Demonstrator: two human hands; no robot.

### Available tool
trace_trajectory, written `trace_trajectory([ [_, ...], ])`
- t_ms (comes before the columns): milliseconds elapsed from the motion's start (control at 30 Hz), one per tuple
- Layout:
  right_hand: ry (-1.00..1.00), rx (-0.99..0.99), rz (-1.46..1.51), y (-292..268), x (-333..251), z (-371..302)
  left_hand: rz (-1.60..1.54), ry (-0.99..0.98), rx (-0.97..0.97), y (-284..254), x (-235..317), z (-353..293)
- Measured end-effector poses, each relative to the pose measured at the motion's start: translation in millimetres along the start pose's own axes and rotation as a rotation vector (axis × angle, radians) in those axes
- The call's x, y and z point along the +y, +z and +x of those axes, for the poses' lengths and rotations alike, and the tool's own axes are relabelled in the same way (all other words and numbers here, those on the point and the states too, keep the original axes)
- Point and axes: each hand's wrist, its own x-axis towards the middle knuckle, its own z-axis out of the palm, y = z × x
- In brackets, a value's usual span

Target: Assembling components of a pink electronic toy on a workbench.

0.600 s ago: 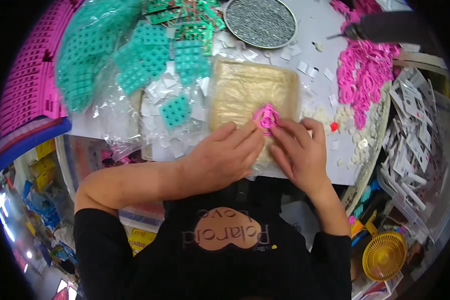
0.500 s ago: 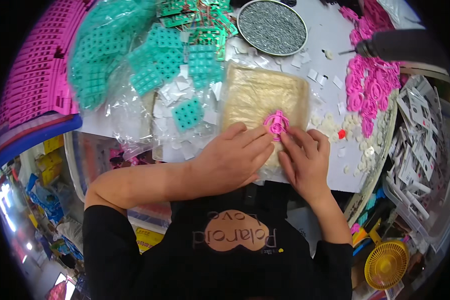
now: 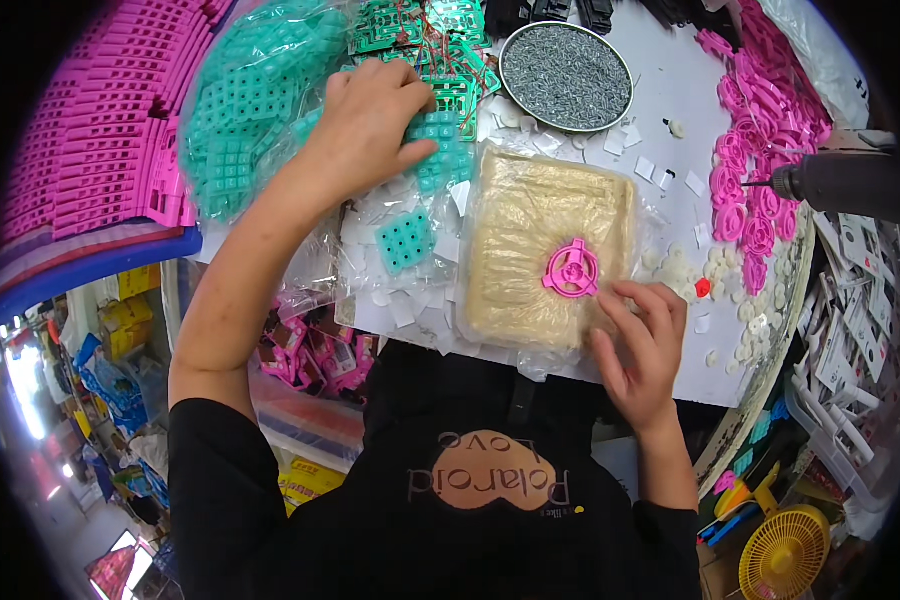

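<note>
Fingers (image 3: 398, 75) of the L hand (image 3: 363, 120) were bent, thumb out to the R, over the teal rubber keypads (image 3: 440, 165) & next to the green circuit boards (image 3: 457, 95); tips partly hidden, so couldn't tell if they had hold of anything. L arm reached fwd w/ elbow bent out to the side, forearm slanting up to the R, back of hand up.

R hand (image 3: 652, 345) was at the R side of the wrapped tan pkt (image 3: 520, 220), forearm nearly upright in view. Its fingers were half curled, thumb & index well apart, nothing gripped; index tip was just beside the pink ring (image 3: 572, 270). Ring lay flat on the R half of the pkt, which sat near the front edge of the white table (image 3: 660, 60).

Beyond the pkt: round dish (image 3: 632, 95) w/ grey screws (image 3: 567, 75). Far R: blk power driver (image 3: 850, 187), bit pointing L, nr more pink rings (image 3: 760, 235).
</note>
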Motion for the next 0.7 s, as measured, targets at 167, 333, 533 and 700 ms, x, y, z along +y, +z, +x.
trace_trajectory([
  [167,0.008,0.067,0.009,-13,3,-3,-0.111,-0.015,-0.059,-1,-2,-5],
  [333,-0.033,0.105,0.022,-21,6,11,-0.237,-0.014,0.021,-5,9,-9],
  [533,-0.072,0.116,0.033,-19,12,24,-0.141,-0.008,0.067,-10,-6,-19],
  [700,-0.060,0.103,0.047,-23,10,20,0.016,0.054,0.212,-6,-2,-1],
])
